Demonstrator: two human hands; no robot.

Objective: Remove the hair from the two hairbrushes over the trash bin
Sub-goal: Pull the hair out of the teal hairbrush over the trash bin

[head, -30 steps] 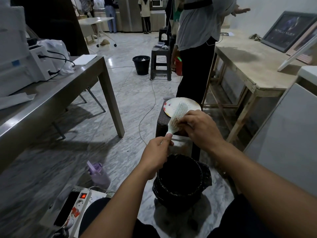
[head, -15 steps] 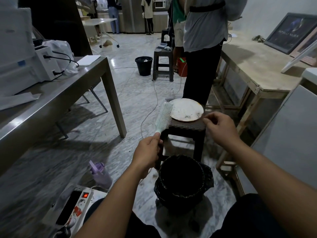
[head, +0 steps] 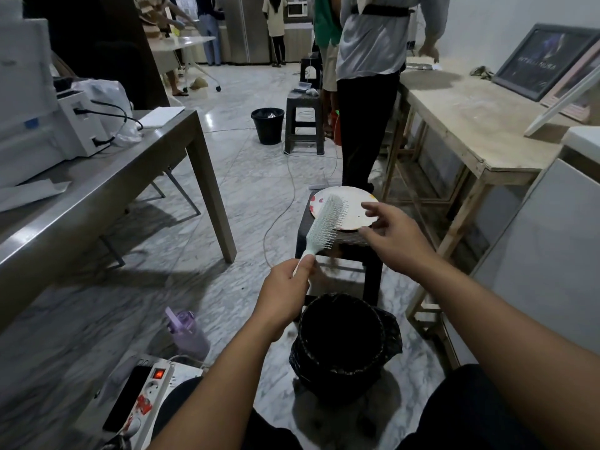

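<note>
Your left hand point(head: 283, 291) grips the hairbrush point(head: 325, 224) handle; your right hand point(head: 394, 236) fingers point(head: 373, 208) are spread open beside its bristles.

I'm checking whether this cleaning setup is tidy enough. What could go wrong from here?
1. The hairbrush, held by its handle in the left hand, sits over the stool rather than the trash bin, so pulled hair may miss the bin.
2. The open right hand hovers beside the plate near the stool's edge and might nudge it off.
</note>
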